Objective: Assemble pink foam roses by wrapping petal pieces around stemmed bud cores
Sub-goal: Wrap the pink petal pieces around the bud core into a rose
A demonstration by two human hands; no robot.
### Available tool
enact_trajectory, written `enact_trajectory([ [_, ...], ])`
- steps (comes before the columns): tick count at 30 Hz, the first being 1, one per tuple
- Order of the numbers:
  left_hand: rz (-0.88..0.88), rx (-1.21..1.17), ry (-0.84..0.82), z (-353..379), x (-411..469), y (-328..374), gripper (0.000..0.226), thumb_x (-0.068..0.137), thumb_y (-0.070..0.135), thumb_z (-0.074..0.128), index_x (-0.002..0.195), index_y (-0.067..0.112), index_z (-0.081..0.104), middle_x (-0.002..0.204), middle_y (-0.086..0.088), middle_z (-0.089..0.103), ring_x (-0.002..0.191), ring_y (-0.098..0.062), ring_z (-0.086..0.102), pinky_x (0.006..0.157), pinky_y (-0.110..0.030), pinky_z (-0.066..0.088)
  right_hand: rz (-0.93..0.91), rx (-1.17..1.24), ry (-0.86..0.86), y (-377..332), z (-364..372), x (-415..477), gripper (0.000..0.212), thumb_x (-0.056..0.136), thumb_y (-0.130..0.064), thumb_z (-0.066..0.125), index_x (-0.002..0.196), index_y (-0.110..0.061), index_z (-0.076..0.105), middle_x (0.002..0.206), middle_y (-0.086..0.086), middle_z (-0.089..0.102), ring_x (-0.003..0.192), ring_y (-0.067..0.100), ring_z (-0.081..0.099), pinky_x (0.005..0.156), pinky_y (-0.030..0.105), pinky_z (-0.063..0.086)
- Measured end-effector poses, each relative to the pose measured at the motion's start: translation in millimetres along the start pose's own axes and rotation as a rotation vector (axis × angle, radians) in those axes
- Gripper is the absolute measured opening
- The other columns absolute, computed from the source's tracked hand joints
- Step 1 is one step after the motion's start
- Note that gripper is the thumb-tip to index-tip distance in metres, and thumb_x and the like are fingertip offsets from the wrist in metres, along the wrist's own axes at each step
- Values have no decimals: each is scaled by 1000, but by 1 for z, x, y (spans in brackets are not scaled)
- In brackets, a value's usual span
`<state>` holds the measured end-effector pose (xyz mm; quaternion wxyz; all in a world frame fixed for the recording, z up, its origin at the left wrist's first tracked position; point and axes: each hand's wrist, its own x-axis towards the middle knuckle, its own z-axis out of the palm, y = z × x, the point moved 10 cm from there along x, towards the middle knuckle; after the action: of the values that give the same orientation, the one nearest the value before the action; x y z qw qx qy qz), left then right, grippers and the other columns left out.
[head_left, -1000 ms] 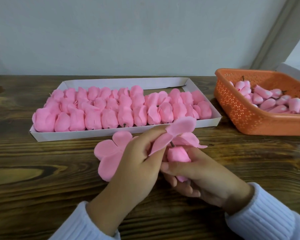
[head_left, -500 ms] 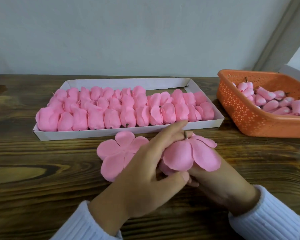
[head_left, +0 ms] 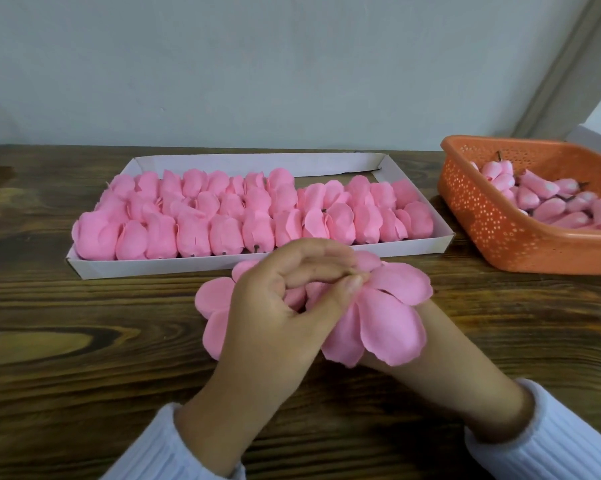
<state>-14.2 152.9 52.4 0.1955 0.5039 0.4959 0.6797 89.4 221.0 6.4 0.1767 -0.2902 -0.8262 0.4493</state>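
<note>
A tray (head_left: 188, 266) of roses (head_left: 223, 233) is set toward the table's (head_left: 67, 341) far edge. A basket (head_left: 500, 230) of buds (head_left: 552, 202) is placed at the right edge. A petal piece (head_left: 214, 294) is laid just before the tray; a second piece (head_left: 389, 323) is held right of it.

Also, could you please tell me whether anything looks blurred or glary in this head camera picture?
Head view: soft even light, no glare on the table; fingers of the left hand look slightly smeared; tray and basket are fairly sharp.
</note>
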Motion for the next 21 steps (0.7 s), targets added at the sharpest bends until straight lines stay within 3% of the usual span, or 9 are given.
enact_trajectory([
  [2, 45, 30, 76, -10, 1, 4, 19, 80, 13, 70, 98, 17, 66, 90, 13, 75, 90, -3, 70, 81, -13, 50, -60, 129, 22, -10, -5, 5, 56, 72, 15, 71, 99, -32, 57, 84, -27, 69, 74, -13, 63, 66, 6, 48],
  [4, 79, 68, 148, -21, 1, 7, 18, 81, 12, 67, 99, 17, 66, 92, 12, 75, 92, -4, 70, 83, -15, 50, -45, 456, 95, -8, -16, 12, 67, 70, 22, 62, 119, -22, 53, 102, -5, 70, 76, 5, 69, 63, 21, 53],
  [6, 101, 92, 186, -26, 1, 9, 16, 82, 11, 66, 98, 16, 66, 94, 11, 74, 93, -3, 69, 83, -14, 50, -26, 703, 217, 7, -30, 15, 65, 70, 19, 54, 123, -18, 52, 116, 0, 66, 91, 19, 71, 70, 29, 56],
  [8, 111, 113, 191, -26, 1, 10, 16, 83, 11, 66, 98, 16, 66, 93, 11, 74, 93, -3, 69, 83, -14, 50, -90, 792, 356, 11, -47, 12, 49, 78, 13, 49, 117, -16, 57, 120, 5, 65, 105, 26, 68, 81, 33, 56],
  [11, 118, 223, 134, -17, 0, 11, 21, 82, 13, 67, 102, 15, 67, 92, 15, 74, 95, -1, 68, 88, -19, 50, -295, 575, 499, -9, -63, -1, 22, 81, -10, 60, 99, -21, 67, 112, -2, 67, 114, 18, 61, 93, 35, 49],
  [14, 123, 377, 55, -3, -2, 11, 34, 78, 17, 70, 112, 18, 64, 91, 21, 72, 100, 3, 65, 96, -31, 48, -461, 169, 532, -39, -57, -12, 6, 82, -24, 63, 83, -28, 68, 98, -12, 65, 102, 7, 60, 85, 17, 45],
  [17, 81, 429, 3, 5, -4, 6, 54, 76, 17, 69, 128, 24, 55, 92, 21, 71, 105, -6, 64, 97, -44, 48, -472, -67, 499, -48, -44, -12, 7, 77, -26, 74, 82, -27, 70, 93, -8, 61, 94, 2, 59, 82, 9, 40],
  [21, 25, 466, -29, 7, -5, -4, 72, 78, 6, 74, 131, 43, 43, 87, 29, 69, 114, -19, 60, 100, -45, 46, -355, -73, 436, -37, -38, -5, 8, 72, -19, 77, 77, -24, 73, 92, -9, 61, 92, 1, 59, 79, 7, 38],
])
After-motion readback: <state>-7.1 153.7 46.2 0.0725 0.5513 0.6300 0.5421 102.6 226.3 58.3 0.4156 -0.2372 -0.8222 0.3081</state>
